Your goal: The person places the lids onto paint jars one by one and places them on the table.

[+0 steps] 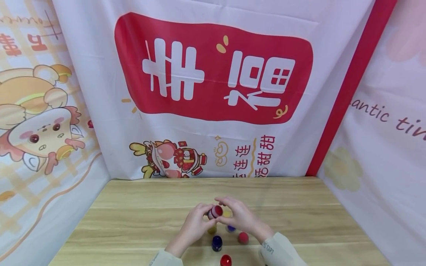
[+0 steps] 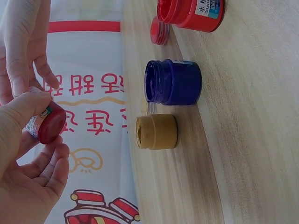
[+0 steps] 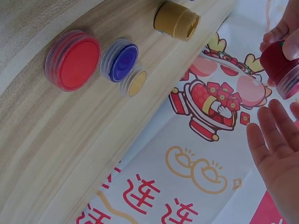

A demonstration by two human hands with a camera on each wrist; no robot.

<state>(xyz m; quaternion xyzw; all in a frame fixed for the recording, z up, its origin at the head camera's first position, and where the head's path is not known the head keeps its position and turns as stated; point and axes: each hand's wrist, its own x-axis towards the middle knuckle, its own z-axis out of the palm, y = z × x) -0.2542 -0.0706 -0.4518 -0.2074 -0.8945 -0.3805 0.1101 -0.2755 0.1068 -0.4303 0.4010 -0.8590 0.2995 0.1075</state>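
Note:
My left hand (image 1: 194, 224) grips a small dark red paint jar (image 2: 52, 123) above the table, thumb on one side and fingers on the other. The jar is tilted, and a lid with a clear rim (image 3: 288, 84) shows on its end. My right hand (image 1: 244, 218) is beside that lid end, its fingers extended and spread in the right wrist view. Whether its thumb touches the jar is hard to tell. Below the hands stand an uncapped ochre jar (image 2: 161, 131), an uncapped dark blue jar (image 2: 182, 84) and an uncapped red jar (image 2: 201, 16).
A red lid (image 3: 80, 63), a blue lid (image 3: 124, 63) and a yellow lid (image 3: 137, 84) lie on the wooden table (image 1: 133, 221), to the right of the jars. Printed cloth (image 1: 213, 74) hangs behind the table and along both sides.

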